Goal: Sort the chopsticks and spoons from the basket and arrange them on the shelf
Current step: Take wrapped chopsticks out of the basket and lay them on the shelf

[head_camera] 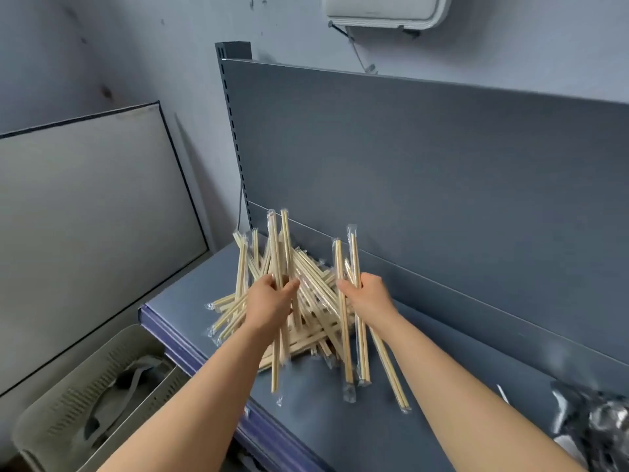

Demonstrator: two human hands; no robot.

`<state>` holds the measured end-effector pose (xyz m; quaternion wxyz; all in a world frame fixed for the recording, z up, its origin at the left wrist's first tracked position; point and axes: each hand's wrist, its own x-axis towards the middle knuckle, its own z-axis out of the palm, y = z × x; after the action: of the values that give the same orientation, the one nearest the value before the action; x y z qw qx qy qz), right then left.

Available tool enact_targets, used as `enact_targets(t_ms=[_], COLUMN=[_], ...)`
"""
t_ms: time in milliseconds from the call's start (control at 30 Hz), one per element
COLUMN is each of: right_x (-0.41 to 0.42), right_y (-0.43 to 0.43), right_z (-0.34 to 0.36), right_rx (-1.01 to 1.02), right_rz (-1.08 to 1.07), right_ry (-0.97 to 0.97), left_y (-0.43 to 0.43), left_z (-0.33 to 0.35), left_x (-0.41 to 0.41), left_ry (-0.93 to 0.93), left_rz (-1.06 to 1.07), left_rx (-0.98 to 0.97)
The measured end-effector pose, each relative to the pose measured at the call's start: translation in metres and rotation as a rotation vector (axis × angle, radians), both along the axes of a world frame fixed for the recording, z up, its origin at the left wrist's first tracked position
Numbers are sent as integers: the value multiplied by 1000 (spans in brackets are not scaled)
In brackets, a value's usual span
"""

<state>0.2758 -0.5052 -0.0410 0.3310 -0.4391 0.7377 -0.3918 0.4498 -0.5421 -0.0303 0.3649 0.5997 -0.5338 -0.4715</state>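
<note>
A loose pile of wooden chopsticks in clear wrappers [308, 301] lies on the grey-blue shelf [425, 413], against its back panel. My left hand [269, 301] grips a few wrapped chopsticks [276, 352] held nearly upright over the pile. My right hand [369, 296] grips another few wrapped chopsticks [357, 352], also steep, their lower ends near the shelf. At the far right edge of the shelf lie shiny wrapped spoons [592, 424], blurred. The pale plastic basket [54, 424] stands low at the left, below the shelf.
The shelf's upright back panel [442, 172] rises right behind the pile. A framed white board [92, 212] leans against the wall at the left. The shelf's purple front edge [190, 352] runs diagonally between basket and pile. A dark strap lies inside the basket.
</note>
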Motion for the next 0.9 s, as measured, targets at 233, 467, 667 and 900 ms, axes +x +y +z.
enact_targets(t_ms=[233, 467, 667, 900], right_x=[-3, -6, 1, 12], right_y=[-35, -29, -11, 56], right_z=[-24, -35, -30, -19], right_rx=[1, -61, -113, -144], right_rz=[10, -102, -219, -581], right_ry=[16, 10, 66, 79], left_y=[-34, -43, -50, -49], left_z=[-19, -26, -26, -14], left_x=[-8, -7, 0, 23], left_ry=[-113, -286, -487, -670], left_rz=[-53, -164, -309, -560], left_rx=[9, -166, -284, -448])
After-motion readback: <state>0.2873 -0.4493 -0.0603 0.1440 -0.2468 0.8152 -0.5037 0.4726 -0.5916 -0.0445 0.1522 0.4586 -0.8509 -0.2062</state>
